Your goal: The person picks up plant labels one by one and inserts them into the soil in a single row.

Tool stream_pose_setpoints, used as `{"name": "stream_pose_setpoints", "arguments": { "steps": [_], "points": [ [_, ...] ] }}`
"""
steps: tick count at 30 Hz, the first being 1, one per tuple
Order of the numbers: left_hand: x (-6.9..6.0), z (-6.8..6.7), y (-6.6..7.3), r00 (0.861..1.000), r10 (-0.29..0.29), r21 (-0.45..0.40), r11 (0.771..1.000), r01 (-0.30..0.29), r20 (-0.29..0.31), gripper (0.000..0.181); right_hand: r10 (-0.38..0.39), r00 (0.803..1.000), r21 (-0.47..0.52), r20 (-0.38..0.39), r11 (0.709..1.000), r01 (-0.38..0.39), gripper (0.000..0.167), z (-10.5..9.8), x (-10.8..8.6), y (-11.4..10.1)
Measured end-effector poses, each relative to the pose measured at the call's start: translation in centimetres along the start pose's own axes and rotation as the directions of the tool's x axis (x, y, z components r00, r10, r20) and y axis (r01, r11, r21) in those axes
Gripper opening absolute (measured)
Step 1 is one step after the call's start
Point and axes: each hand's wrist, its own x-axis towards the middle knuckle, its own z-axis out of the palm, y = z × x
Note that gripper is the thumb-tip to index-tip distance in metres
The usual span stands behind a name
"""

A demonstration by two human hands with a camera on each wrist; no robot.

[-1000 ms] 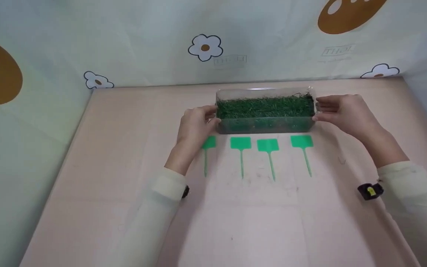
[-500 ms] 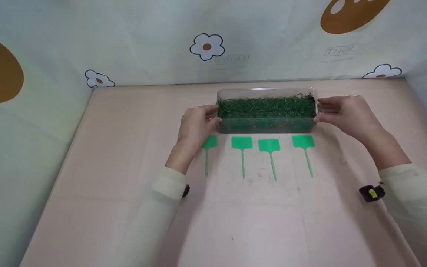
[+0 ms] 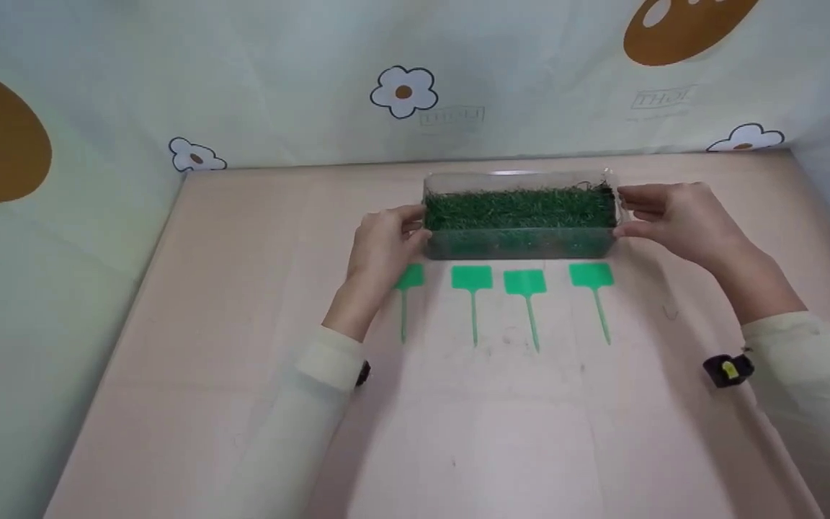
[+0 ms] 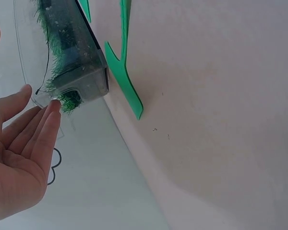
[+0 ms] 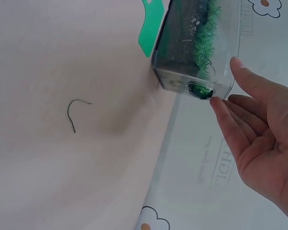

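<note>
A clear plastic box (image 3: 519,245) holds a strip of green grass (image 3: 523,207) and sits toward the back of the table. At its left end my left hand (image 3: 380,241) touches the plastic, thumb near the front corner. My right hand (image 3: 681,216) touches the opposite end, its fingers extended. In the left wrist view the left hand's fingers (image 4: 43,129) look nearly straight against the box end, close to a cutout. The right wrist view has the right hand's fingers (image 5: 230,127) likewise outstretched at the other end. Several green plant labels (image 3: 472,277) lie in front of the box.
A pale pink cloth or sheet covers the table (image 3: 242,324). Behind it rises a light backdrop (image 3: 300,94) with printed flowers. One dark curved strand (image 5: 72,112) lies on the table by the right hand. Black wrist devices (image 3: 728,370) hang below the sleeves.
Almost nothing differs. The whole scene shifts slightly right in the view, and both hands stay at the ends of the box.
</note>
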Motion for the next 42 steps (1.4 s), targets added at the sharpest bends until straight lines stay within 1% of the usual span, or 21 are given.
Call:
{"name": "stream_pose_setpoints", "arguments": {
  "steps": [5,10,13,16,20,24,29,37,42],
  "points": [
    [0.0,0.2,0.0,0.999,0.026,0.025,0.999,-0.025,-0.023,0.041,-0.003,1.0,-0.006,0.002,1.0,0.003,0.066,-0.1,0.0,0.2],
    [0.0,0.4,0.0,0.999,0.028,0.049,0.998,-0.025,-0.044,0.04,0.007,1.0,-0.006,0.005,1.0,-0.006,0.066,0.0,0.0,0.2],
    [0.0,0.3,0.1,0.999,0.023,0.05,0.999,-0.021,-0.045,0.04,0.036,0.999,-0.005,0.019,0.999,-0.036,0.066,0.0,0.2,0.0],
    [0.0,0.2,0.2,0.999,0.016,0.049,0.999,-0.014,-0.033,0.041,0.064,0.997,-0.015,0.037,0.998,-0.064,0.065,0.0,0.5,-0.4],
    [-0.2,0.1,0.4,1.0,0.02,0.071,0.997,-0.019,-0.019,0.042,0.07,0.996,-0.046,0.051,0.997,-0.067,0.062,-0.1,0.7,-0.7],
    [-0.5,0.1,0.7,0.998,0.054,0.122,0.991,-0.049,-0.032,0.043,0.072,0.996,-0.065,0.06,0.996,-0.068,0.063,-0.2,0.8,-1.0],
    [-1.0,0.2,1.5,0.995,0.096,0.166,0.982,-0.088,-0.041,0.044,0.085,0.994,-0.058,0.073,0.995,-0.081,0.064,-0.3,0.8,-1.1],
    [-2.0,0.5,2.9,0.987,0.157,0.159,0.976,-0.15,-0.028,0.043,0.048,0.997,-0.082,0.053,0.996,-0.044,0.06,-0.4,0.8,-1.2],
    [-2.4,0.8,3.6,0.984,0.178,0.151,0.973,-0.174,-0.012,0.043,0.058,0.997,-0.08,0.058,0.995,-0.053,0.061,-0.3,0.8,-1.2]
  ]
}}
